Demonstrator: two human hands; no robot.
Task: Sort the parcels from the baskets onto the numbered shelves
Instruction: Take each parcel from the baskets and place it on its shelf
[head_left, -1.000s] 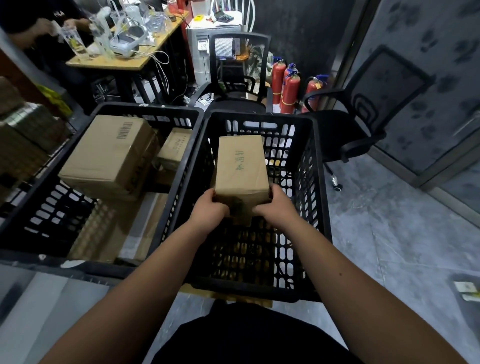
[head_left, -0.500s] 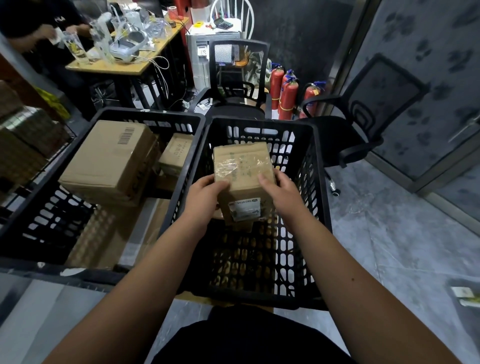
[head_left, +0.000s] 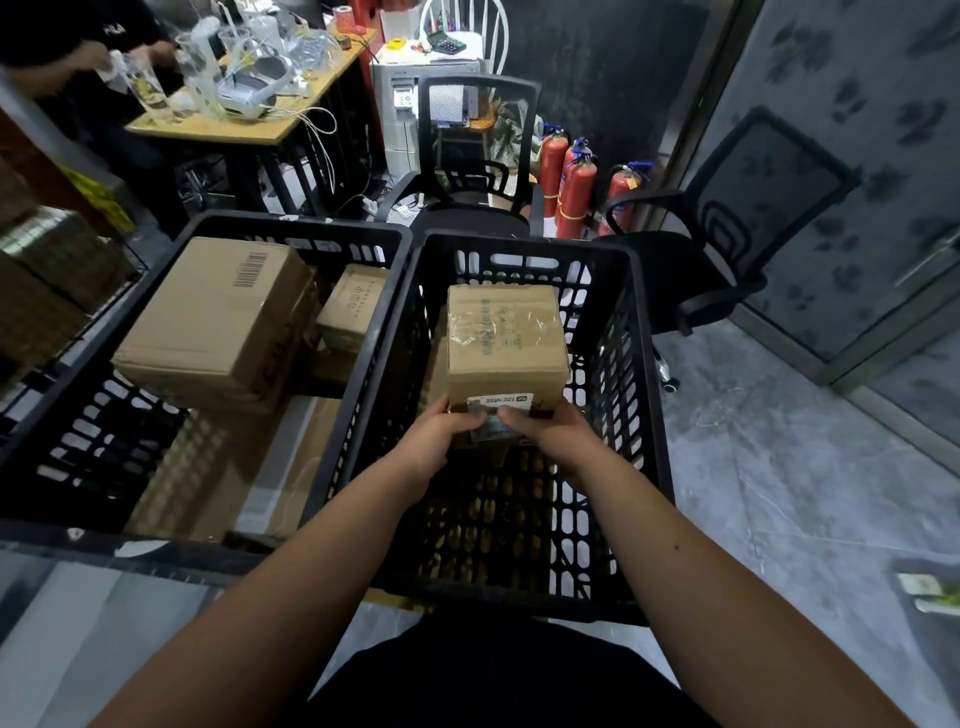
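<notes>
A: What is held, and where?

B: A small cardboard parcel (head_left: 506, 343), sealed with clear tape, is held over the right-hand black plastic basket (head_left: 644, 395). A white shipping label (head_left: 500, 405) is seen on its near face.

A: How is the grip of each hand set?

B: The left hand (head_left: 439, 434) is closed on the near lower left corner of the parcel, and the right hand (head_left: 553, 431) on the near lower right corner. The parcel is pinched between the two grips, with the fingertips laid on the label. Whether the parcel is clear of the basket floor cannot be told, since a second carton appears just behind and below it.

A: What is seen in the other basket?

B: In the left-hand black basket (head_left: 218, 228), which touches the first one side by side, a large cardboard box (head_left: 213, 322) with a printed barcode is tilted above flatter cartons. A smaller box (head_left: 350, 306) is lodged between it and the basket's right wall.

A: And beyond the baskets?

B: Two black mesh office chairs (head_left: 475, 156) are placed behind them, one directly behind and one to the right. Red fire extinguishers (head_left: 574, 187) are grouped on the floor between the chairs. At upper left a wooden surface (head_left: 249, 124) is covered with clear bags and cables, and another person's hands (head_left: 96, 54) are busy there. Stacked cartons (head_left: 47, 270) are visible at the far left edge.
</notes>
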